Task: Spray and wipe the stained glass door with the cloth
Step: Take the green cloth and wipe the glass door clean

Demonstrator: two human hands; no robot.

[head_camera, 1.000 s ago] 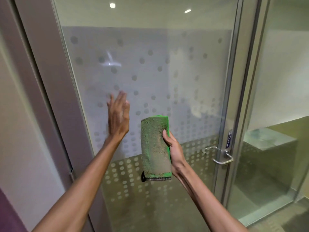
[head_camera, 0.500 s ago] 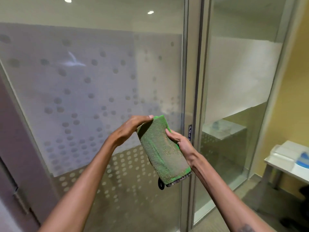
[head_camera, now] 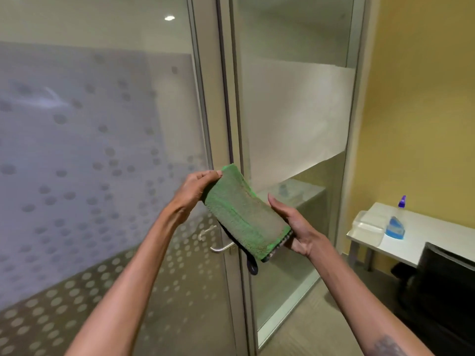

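A folded green cloth (head_camera: 244,214) is held tilted in front of the door frame, between both hands. My left hand (head_camera: 194,191) pinches its upper left corner. My right hand (head_camera: 295,224) cups its lower right end from beneath. The glass door (head_camera: 97,150) with frosted film and a dot pattern fills the left half; a pale smear shows on it at upper left. Its metal handle (head_camera: 218,246) sits just under the cloth. A spray bottle (head_camera: 397,223) with blue liquid stands on a white table at the right, away from both hands.
A fixed glass panel (head_camera: 295,111) stands right of the door frame. The white table (head_camera: 424,235) against the yellow wall also carries a clear plastic box (head_camera: 367,227). A black chair (head_camera: 442,286) stands at the lower right. Bare floor lies between the panel and the chair.
My left hand came off the glass and took the cloth's top corner. The cloth tilted from upright to slanted. My view swung right, bringing the table and spray bottle into sight.
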